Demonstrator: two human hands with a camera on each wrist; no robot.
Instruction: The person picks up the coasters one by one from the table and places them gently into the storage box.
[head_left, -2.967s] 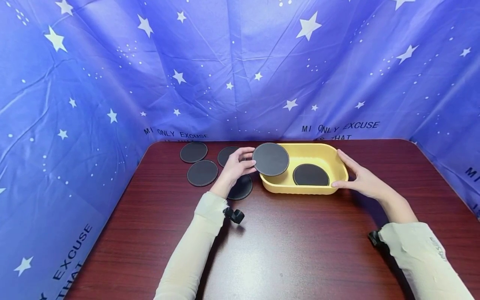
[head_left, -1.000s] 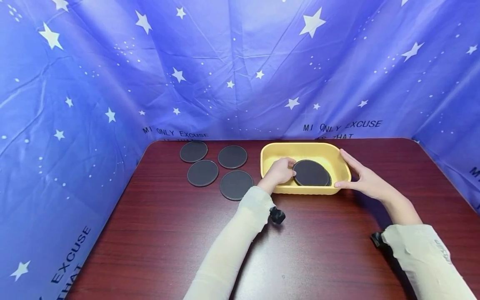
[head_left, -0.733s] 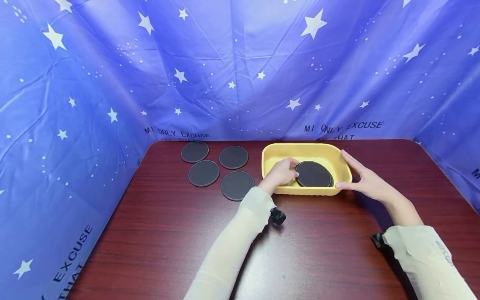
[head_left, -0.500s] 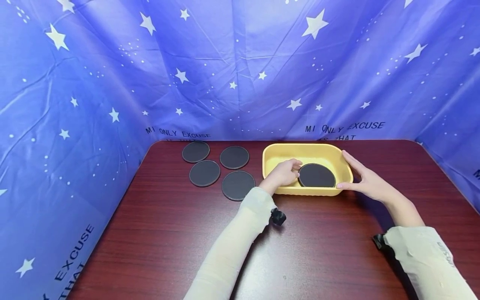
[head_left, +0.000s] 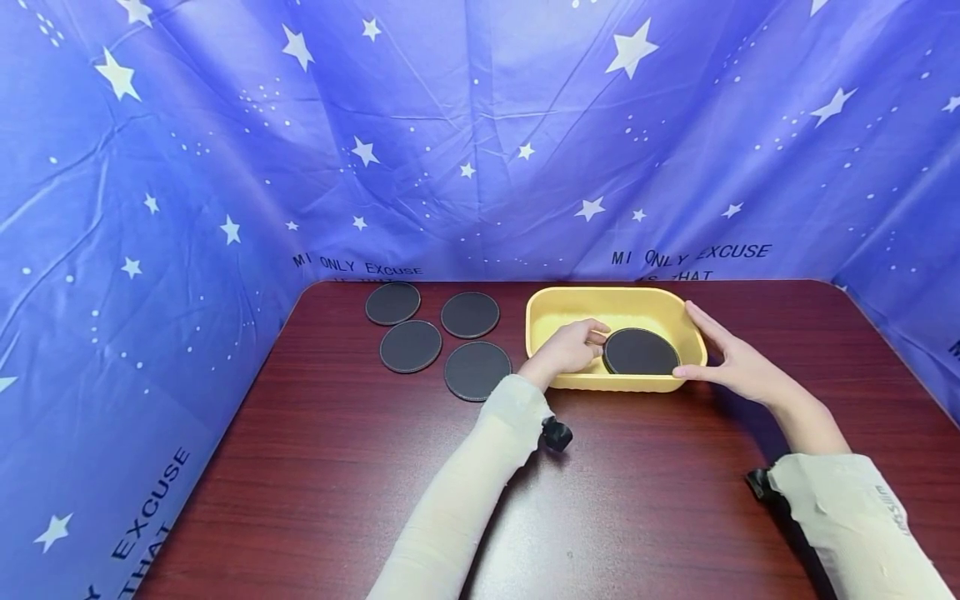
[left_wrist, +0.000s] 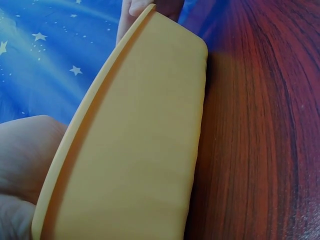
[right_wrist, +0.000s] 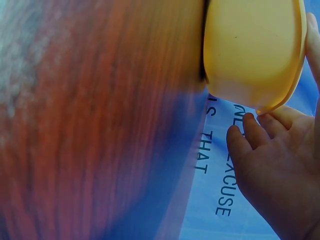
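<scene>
A yellow oblong plastic basin (head_left: 615, 382) stands near the back of the table, right of centre. My left hand (head_left: 570, 346) reaches over its front wall into it, fingertips right at the left edge of a round black coaster (head_left: 642, 353) with pale edge stitching. The near part of that coaster is hidden by the front wall. In the left wrist view, the basin's outer wall (left_wrist: 135, 125) covers the left fingers. My right hand (head_left: 738, 362) holds the basin's right end, thumb on the front corner of the rim and fingers along the right side.
Left of the basin, several more black coasters lie flat on the dark red wood table (head_left: 315, 467): one back left (head_left: 393, 303), others closer to the basin, including a near coaster (head_left: 477, 371). A blue star-printed curtain (head_left: 465, 125) hangs behind the table.
My left hand carried a coaster from the basin's left side down into it, onto another coaster. Its fingers then loosened, and the coaster shifted slightly right. The right hand kept hold of the basin.
</scene>
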